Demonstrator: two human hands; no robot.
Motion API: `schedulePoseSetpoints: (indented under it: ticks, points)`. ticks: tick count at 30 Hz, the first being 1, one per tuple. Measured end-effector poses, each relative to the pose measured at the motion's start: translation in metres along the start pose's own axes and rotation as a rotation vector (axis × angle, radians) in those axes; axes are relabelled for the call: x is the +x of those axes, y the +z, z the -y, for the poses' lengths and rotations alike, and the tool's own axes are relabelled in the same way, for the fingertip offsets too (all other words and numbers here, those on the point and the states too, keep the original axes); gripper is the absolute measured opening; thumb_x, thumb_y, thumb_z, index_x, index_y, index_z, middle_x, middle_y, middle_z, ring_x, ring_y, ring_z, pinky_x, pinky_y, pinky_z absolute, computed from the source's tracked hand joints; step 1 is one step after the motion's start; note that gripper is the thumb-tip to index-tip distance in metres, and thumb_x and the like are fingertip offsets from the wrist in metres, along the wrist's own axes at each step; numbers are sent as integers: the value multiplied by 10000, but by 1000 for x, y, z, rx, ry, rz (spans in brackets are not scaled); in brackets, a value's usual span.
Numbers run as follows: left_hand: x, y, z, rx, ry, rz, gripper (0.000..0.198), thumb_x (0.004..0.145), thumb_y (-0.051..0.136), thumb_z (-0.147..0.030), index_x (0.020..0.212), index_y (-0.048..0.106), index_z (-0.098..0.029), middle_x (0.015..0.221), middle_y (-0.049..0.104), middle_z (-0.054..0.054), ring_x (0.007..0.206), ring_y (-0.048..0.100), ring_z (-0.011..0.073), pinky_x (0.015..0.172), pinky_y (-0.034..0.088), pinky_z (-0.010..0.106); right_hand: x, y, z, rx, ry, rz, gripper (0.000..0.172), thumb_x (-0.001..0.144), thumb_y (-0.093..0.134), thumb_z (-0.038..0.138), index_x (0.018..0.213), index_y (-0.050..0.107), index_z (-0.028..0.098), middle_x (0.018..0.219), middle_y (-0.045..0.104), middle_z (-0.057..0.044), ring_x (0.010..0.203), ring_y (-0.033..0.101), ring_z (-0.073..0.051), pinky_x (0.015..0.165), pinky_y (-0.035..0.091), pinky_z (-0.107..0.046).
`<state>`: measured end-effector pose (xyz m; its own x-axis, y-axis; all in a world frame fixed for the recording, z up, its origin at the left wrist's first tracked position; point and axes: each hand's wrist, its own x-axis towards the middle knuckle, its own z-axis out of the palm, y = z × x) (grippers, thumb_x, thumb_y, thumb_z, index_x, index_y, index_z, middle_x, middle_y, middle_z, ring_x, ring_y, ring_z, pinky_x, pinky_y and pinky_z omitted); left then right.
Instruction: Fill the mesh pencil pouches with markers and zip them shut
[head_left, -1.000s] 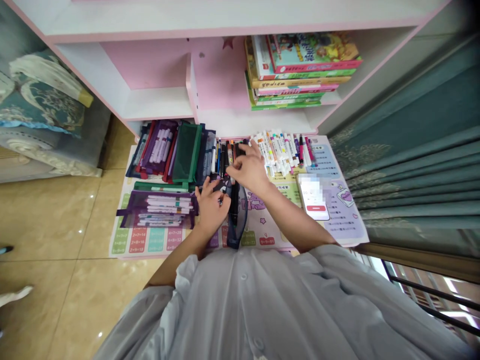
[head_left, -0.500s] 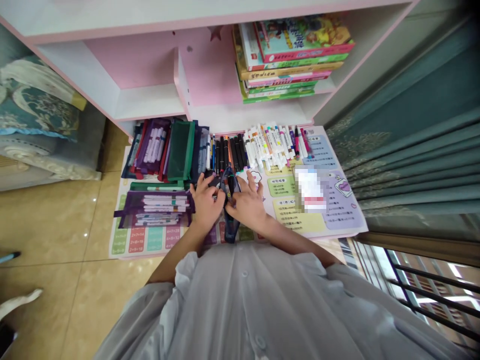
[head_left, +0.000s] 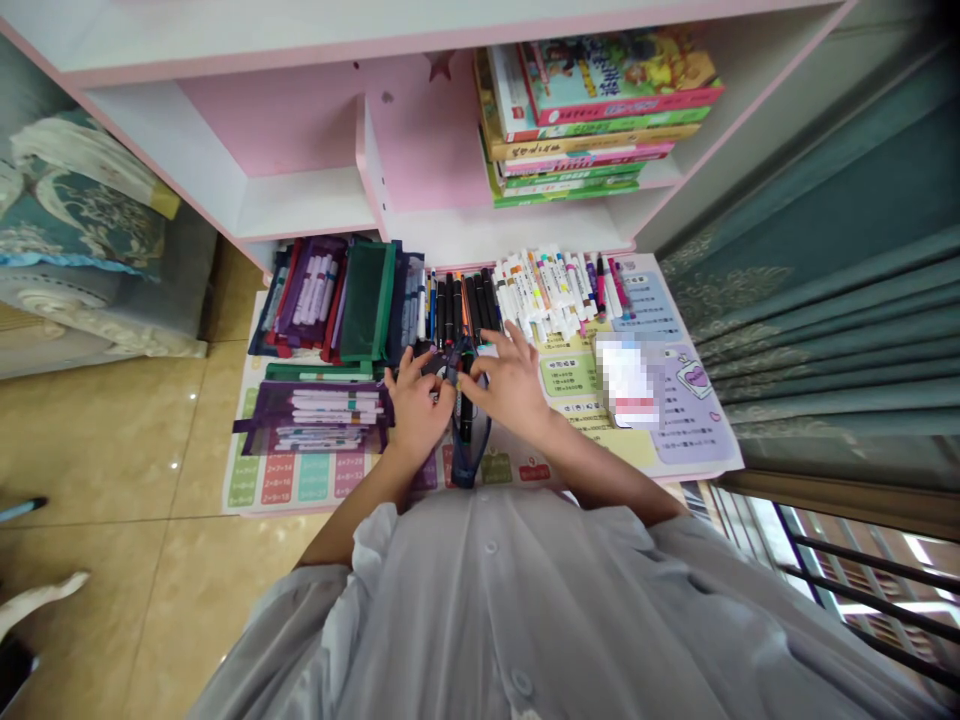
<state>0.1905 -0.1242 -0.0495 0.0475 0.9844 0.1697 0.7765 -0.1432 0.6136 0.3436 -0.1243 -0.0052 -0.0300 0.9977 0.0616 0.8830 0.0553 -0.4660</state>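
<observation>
Between my hands lies a dark blue mesh pencil pouch [head_left: 466, 470], its long side pointing toward me. Black markers [head_left: 466, 420] show in its opening. My left hand [head_left: 420, 408] pinches the left edge of the pouch near its upper part, thumb and index finger together, other fingers raised. From the other side my right hand [head_left: 514, 388] pinches the pouch's right edge with thumb and index finger, its other fingers stretched forward. Just beyond the hands stands a row of black markers [head_left: 480, 298]. A purple mesh pouch [head_left: 270, 415] with white pens inside lies left of my left hand.
White markers [head_left: 544, 290] lie in a pile at the back right. Filled pouches, one a green mesh pouch [head_left: 367, 300], are stacked at the back left. A blurred white item [head_left: 628, 375] rests on the printed mat [head_left: 566, 465]. Books [head_left: 600, 130] fill part of the shelf.
My right hand has moved slightly right and forward, and the pouch opening looks wider, showing more of a black marker. My left hand keeps its pinch. The whole view has shifted a little.
</observation>
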Motion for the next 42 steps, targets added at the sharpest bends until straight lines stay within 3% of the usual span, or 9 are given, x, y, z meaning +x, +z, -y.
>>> schedulePoseSetpoints:
  ticks: [4,7,10,16,27,33,38,42]
  points:
    - [0,1,0,3,7,-7,225,849,589,-216,624,598,-211,1343,690,43,1457,453,308,1216,223,651,48,-9,3,37,46,-42,183,854,638,322,764,743,203,1498,547,-102,1534,262,-390,1148,344,-621]
    - [0,1,0,11,6,-7,215,844,594,-216,629,605,-213,1339,692,45,1452,459,307,1212,229,656,91,-1,8,14,77,60,147,824,668,302,840,763,190,1516,523,-114,1531,255,-404,1154,327,-641]
    - [0,0,1,19,12,-7,215,842,600,-220,628,607,-215,1343,690,47,1456,455,305,1212,235,653,124,16,13,-52,56,150,217,830,668,323,947,772,172,1522,504,-151,1523,256,-421,1168,296,-669]
    - [-1,-1,0,13,-1,4,223,837,605,-222,615,606,-216,1344,690,48,1459,451,307,1213,235,654,152,42,19,-125,77,253,404,856,652,395,1165,714,141,1555,457,-199,1539,211,-434,1163,294,-699]
    - [-1,0,0,-2,-6,11,210,836,603,-222,626,609,-218,1343,689,47,1461,446,308,1219,224,650,166,54,27,-145,106,293,663,842,623,445,1375,569,54,1583,398,-262,1554,159,-458,1174,252,-727]
    - [0,-1,-1,14,-1,-1,225,840,596,-224,616,605,-217,1338,692,44,1458,450,306,1217,236,641,161,44,29,-124,109,251,617,851,613,430,1347,603,64,1581,419,-238,1556,165,-441,1178,256,-717]
    - [0,-1,-2,34,3,7,220,840,592,-226,620,603,-218,1333,695,37,1453,457,305,1213,242,649,128,9,25,-23,100,110,334,848,627,398,1022,775,154,1571,461,-136,1549,198,-429,1178,294,-670]
    - [0,0,-1,19,1,-3,247,851,581,-218,604,597,-218,1343,691,38,1458,452,301,1211,242,651,82,-8,19,83,96,27,187,798,661,334,723,744,184,1560,490,-86,1557,202,-408,1166,312,-638]
